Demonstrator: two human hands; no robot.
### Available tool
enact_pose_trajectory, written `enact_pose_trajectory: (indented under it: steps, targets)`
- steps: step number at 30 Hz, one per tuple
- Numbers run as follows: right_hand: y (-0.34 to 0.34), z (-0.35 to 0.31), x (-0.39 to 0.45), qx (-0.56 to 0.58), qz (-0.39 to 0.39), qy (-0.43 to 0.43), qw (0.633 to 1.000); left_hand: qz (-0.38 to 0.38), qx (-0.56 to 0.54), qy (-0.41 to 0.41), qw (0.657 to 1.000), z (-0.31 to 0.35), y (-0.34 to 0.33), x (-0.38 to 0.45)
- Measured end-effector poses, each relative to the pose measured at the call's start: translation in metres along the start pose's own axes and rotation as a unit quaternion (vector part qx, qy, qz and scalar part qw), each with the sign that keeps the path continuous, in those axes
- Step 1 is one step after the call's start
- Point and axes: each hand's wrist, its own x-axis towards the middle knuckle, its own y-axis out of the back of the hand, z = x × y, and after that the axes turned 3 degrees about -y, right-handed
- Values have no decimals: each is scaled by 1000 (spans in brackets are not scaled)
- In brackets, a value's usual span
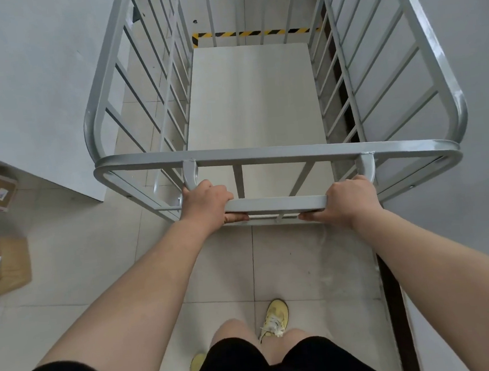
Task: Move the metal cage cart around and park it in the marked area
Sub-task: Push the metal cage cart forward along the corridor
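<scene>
Metal cage cart (275,150), 2 gripping hands (205,204)

The metal cage cart (276,153) is painted pale grey, and its floor panel (252,97) is off-white. Yellow-and-black diagonal stripes are seen on the floor tape (254,33) at the upper centre. The floor tiles (302,268) are beige. Brown cardboard boxes (3,263) are seen at the left edge. Pale yellow shoes (274,317) with white laces and black shorts (280,364) are worn, low in the frame.

Grey metal cage cart (259,96) on the tiled floor.
Barred sides, pale flat deck, upright; yellow-black striped tape (254,33) lies on the floor just past its far end.
</scene>
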Motion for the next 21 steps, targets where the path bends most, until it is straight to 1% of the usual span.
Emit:
enact_pose_trajectory:
  steps: [10, 21]
  targets:
    - [13, 19, 47, -22, 19, 0, 1000, 4, 2, -6, 1000, -2, 22, 46]
    - [49, 24, 111, -6, -2, -23, 1000, 16, 0, -14, 1000, -27, 52, 108]
